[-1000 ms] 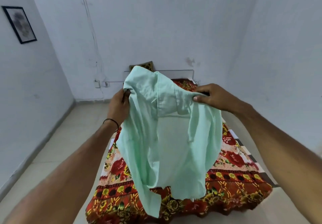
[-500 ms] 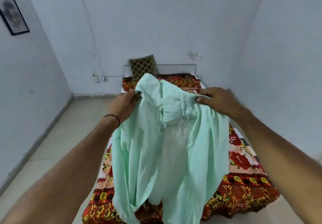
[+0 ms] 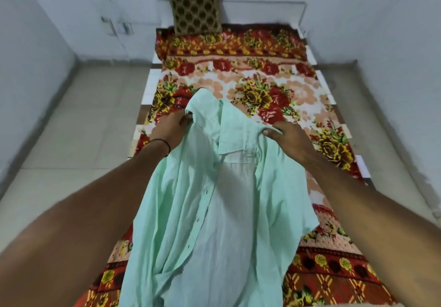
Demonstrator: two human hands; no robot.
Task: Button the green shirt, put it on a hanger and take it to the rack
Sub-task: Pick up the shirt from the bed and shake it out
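Head view: green shirt (image 3: 214,211) held open above the floral bed (image 3: 262,68).
Left grip (image 3: 171,127) pinched the shirt's top edge by the shoulder; the unbuttoned shirt hung down between both arms; right grip (image 3: 288,142) pinched the collar's right end.

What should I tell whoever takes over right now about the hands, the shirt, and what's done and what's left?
Left hand: grips the shirt at one shoulder, by the collar.
Right hand: pinches the other shoulder.
Shirt: held up, spread between both hands over the bed, its front hanging open.
Hanger and rack: not in view.
Done: shirt picked up and opened out.
Left: button it, put it on a hanger, carry it to the rack.
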